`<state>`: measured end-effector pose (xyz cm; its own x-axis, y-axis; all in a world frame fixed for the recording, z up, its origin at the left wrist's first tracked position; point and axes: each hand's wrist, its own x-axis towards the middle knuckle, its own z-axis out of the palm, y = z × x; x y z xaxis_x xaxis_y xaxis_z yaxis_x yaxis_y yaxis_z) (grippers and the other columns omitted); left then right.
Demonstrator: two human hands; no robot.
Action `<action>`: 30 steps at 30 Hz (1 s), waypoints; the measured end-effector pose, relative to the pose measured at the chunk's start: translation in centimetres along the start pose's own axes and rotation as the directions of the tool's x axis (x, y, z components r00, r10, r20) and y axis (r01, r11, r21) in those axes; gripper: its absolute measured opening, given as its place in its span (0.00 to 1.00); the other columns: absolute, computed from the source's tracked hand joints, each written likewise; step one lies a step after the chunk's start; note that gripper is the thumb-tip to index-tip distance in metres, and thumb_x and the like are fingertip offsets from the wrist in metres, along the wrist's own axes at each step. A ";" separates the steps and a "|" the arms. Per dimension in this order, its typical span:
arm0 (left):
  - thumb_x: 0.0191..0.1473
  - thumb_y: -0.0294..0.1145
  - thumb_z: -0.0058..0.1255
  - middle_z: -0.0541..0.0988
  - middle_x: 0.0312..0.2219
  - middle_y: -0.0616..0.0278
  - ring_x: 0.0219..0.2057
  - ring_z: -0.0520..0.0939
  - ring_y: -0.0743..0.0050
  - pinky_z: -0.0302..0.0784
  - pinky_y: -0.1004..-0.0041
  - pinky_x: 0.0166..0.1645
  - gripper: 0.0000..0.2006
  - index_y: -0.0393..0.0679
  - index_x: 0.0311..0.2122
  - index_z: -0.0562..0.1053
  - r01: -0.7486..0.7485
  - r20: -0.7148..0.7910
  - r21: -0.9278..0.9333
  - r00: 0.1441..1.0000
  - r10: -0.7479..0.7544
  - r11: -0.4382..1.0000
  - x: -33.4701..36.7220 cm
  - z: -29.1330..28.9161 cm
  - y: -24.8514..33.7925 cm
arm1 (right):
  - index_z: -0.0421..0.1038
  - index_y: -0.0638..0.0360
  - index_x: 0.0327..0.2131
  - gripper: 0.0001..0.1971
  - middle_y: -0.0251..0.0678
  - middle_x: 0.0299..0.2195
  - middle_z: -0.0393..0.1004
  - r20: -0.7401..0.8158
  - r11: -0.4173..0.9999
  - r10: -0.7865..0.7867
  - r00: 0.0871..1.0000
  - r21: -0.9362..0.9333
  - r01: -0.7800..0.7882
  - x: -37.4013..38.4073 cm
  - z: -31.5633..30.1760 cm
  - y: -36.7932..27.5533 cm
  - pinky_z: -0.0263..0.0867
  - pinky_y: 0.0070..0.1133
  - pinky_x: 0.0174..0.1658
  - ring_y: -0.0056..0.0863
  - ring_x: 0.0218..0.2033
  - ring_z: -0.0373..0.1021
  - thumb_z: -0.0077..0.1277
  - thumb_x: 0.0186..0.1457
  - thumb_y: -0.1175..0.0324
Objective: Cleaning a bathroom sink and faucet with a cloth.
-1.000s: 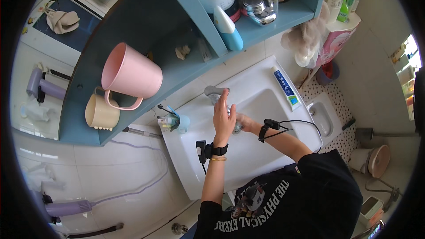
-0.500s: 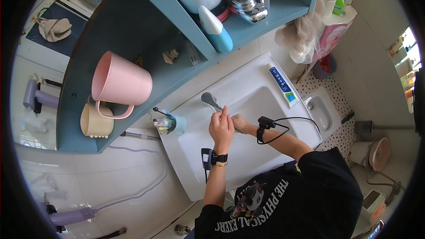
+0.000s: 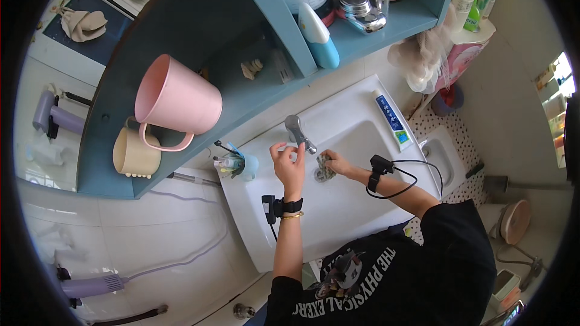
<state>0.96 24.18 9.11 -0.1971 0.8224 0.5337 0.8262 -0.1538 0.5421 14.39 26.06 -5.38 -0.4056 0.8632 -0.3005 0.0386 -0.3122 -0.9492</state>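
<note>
Over the white washbasin [image 3: 290, 238], my left hand [image 3: 289, 168] is raised just beside the chrome tap [image 3: 296, 130]. Its fingers are apart and bent, with nothing in them. My right hand [image 3: 339, 164] is lower in the bowl, to the right of the tap's spout. Its fingers close on a small grey-green crumpled thing [image 3: 327, 169], whose kind I cannot make out. That thing partly covers the drain [image 3: 319, 174]. Both wrists wear black straps with small devices and cables.
A toothpaste tube [image 3: 391, 119] lies on the basin's right rim. A blue cup [image 3: 246, 168] with toothbrushes stands at the left. Above hangs a blue shelf [image 3: 266, 101] with a pink mug [image 3: 178, 98], a cream mug [image 3: 136, 152] and several bottles. A purple hair dryer [image 3: 93, 287] is at lower left.
My hands, which were together below the tap, have separated. The left has moved left and opened, and the grey-green thing in my right hand now shows. The view has shifted slightly.
</note>
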 end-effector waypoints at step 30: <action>0.54 0.36 0.45 0.63 0.13 0.70 0.12 0.60 0.85 0.50 0.82 0.17 0.11 0.45 0.22 0.63 0.659 0.500 -0.739 0.675 -0.543 0.138 -2.1 -2.5 -5.5 | 0.70 0.51 0.28 0.08 0.27 0.35 0.67 0.531 -0.126 -0.741 0.411 -0.711 0.692 12.7 0.8 -8.5 0.58 0.22 0.45 0.25 0.43 0.60 0.46 0.39 0.69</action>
<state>-4.52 21.89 6.60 -0.3178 0.9121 -0.2590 -0.4063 0.1158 0.9064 8.21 39.41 -1.10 -0.6803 0.3756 0.6294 0.3637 0.9185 -0.1550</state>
